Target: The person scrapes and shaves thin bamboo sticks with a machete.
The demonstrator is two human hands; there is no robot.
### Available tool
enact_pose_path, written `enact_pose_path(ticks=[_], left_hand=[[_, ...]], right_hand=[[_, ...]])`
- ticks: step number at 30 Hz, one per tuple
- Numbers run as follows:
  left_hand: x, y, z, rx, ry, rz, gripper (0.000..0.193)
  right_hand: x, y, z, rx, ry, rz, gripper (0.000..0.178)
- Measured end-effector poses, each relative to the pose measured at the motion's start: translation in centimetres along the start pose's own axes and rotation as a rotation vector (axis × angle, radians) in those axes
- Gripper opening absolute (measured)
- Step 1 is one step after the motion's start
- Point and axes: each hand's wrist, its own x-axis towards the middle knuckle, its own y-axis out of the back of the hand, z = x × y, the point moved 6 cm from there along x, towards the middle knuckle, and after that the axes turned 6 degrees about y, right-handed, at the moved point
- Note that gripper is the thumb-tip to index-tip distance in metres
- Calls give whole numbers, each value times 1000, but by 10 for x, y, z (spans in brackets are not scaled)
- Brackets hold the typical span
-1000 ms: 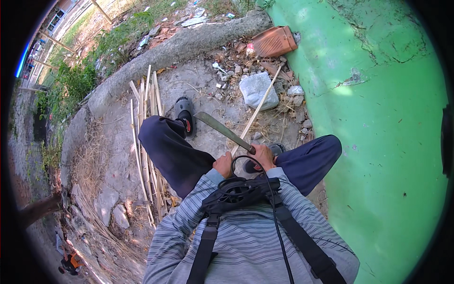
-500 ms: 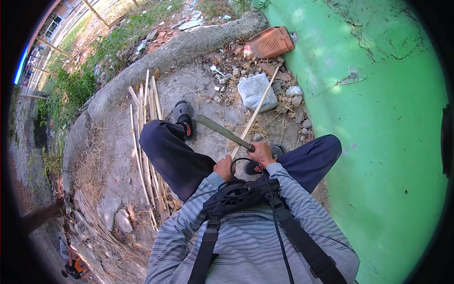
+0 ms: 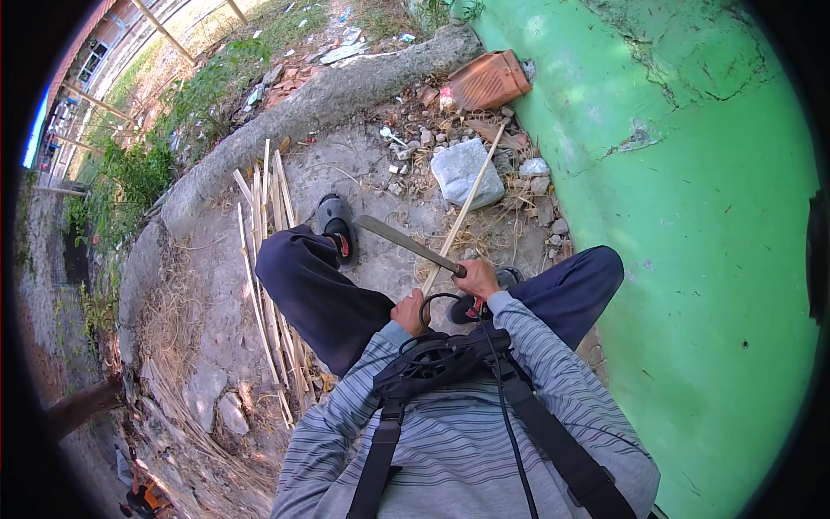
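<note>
My right hand point(image 3: 477, 279) is closed round the handle of a machete point(image 3: 405, 242), whose long blade points up and to the left. The blade crosses a long pale wooden strip point(image 3: 467, 208), close to my hands; whether they touch I cannot tell. My left hand point(image 3: 408, 311) grips the near end of that strip, with the fingers partly hidden by a black cable loop. The strip slants away from me, its far part over a pale stone block point(image 3: 468, 172). Several similar strips point(image 3: 275, 303) lie on the ground beyond my left knee.
A green wall point(image 3: 692, 242) rises along the right. An orange clay block point(image 3: 489, 80) and rubble lie at its foot. A low curved concrete kerb point(image 3: 320, 95) bounds the ground ahead and left. At the far lower left another person point(image 3: 143, 500) is partly in view.
The view has shifted slightly. My hands keep hold of the machete and the strip, and the machete's blade has tilted only a little.
</note>
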Motion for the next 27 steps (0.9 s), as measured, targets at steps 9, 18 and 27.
enact_pose_path(ticks=[9,18,27], left_hand=[[7,6,7,-6,-8,-27,32],[5,-3,-2,-21,24,-39,33],[4,1,-3,-67,43,-78,38]], right_hand=[[13,9,11,4,-29,71,28],[23,17,14,37,-156,78,29],[6,5,4,84,-8,7,28]])
